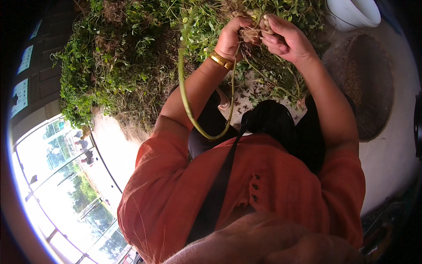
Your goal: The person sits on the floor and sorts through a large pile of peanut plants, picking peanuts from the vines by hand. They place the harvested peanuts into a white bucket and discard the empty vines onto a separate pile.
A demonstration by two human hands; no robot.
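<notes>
My left hand (pixel 232 36), with a gold bracelet (pixel 221 60) at its wrist, grips a peanut plant by its root end. Fine tan roots (pixel 249 34) stick out beside its thumb. My right hand (pixel 287 41) is curled against the same clump, its thumb and fingers closed on pale peanut pods (pixel 266 25). Whether those pods are still joined to the roots cannot be made out. One long green stem (pixel 185 102) loops down over my left forearm and back up towards the hands. More leafy stems (pixel 280 77) hang below my right hand.
A large heap of uprooted peanut plants (pixel 122 72) spreads ahead and left. At the right stands a dark round basket (pixel 376 99) with loose pods (pixel 352 82) inside; a white bucket (pixel 354 15) is beyond it. My shoe (pixel 223 100) rests on the littered floor. Bright glazing (pixel 62 165) lies left.
</notes>
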